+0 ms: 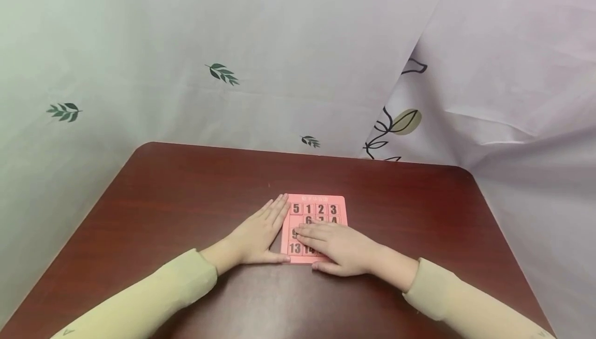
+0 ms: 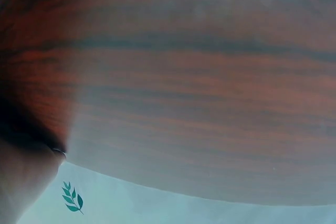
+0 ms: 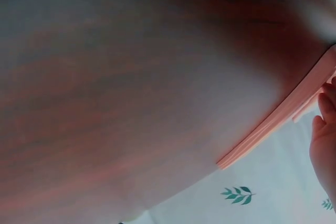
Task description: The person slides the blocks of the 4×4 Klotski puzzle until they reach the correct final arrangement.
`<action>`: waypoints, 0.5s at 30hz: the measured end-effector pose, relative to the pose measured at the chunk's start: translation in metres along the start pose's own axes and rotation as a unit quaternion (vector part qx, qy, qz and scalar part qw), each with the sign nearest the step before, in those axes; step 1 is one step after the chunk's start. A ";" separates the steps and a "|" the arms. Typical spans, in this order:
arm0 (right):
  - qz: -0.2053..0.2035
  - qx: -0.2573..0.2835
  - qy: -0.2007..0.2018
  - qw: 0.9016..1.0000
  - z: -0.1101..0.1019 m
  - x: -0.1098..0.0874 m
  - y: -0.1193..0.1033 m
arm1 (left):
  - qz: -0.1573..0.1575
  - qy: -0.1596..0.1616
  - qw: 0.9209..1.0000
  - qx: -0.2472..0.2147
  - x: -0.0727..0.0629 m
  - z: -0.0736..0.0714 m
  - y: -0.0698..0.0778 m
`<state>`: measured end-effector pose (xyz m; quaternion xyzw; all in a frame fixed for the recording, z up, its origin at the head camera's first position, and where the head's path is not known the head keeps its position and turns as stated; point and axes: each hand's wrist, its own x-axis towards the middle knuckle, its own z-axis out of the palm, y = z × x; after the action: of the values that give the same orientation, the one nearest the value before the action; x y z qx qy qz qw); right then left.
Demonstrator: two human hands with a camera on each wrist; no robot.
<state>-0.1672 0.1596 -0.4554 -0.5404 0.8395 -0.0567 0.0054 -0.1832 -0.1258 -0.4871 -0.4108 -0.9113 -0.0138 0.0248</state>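
A pink number sliding puzzle lies flat on the dark red-brown table. Its top row reads 5, 1, 2, 3, and a vacant slot shows at the left of the second row. My left hand rests along the puzzle's left edge, fingers straight and thumb at the near left corner. Over the lower tiles lies my right hand, its extended fingertips touching the tiles near the 9; it hides several numbers. The right wrist view catches the puzzle's side edge and some fingers. Only a bit of the left hand shows in its wrist view.
The wooden table has rounded far corners. Behind and beside it hangs a pale curtain with leaf prints, meeting the table's far edge.
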 end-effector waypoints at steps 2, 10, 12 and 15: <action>0.003 0.004 0.000 1.000 0.000 0.001 0.002 | 0.000 -0.001 1.000 0.005 -0.001 0.001 0.001; 0.044 0.018 -0.009 0.999 -0.002 0.018 0.024 | -0.003 -0.003 1.000 0.018 0.000 0.001 0.003; 0.056 0.022 -0.014 0.998 -0.002 0.021 0.030 | -0.003 -0.003 1.000 0.017 0.000 0.001 0.003; 0.071 0.028 -0.025 0.997 -0.001 0.025 0.035 | -0.004 -0.005 1.000 0.018 0.002 0.000 0.002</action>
<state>-0.2093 0.1510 -0.4563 -0.4806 0.8733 -0.0662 0.0457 -0.1829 -0.1234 -0.4866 -0.4066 -0.9132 0.0044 0.0277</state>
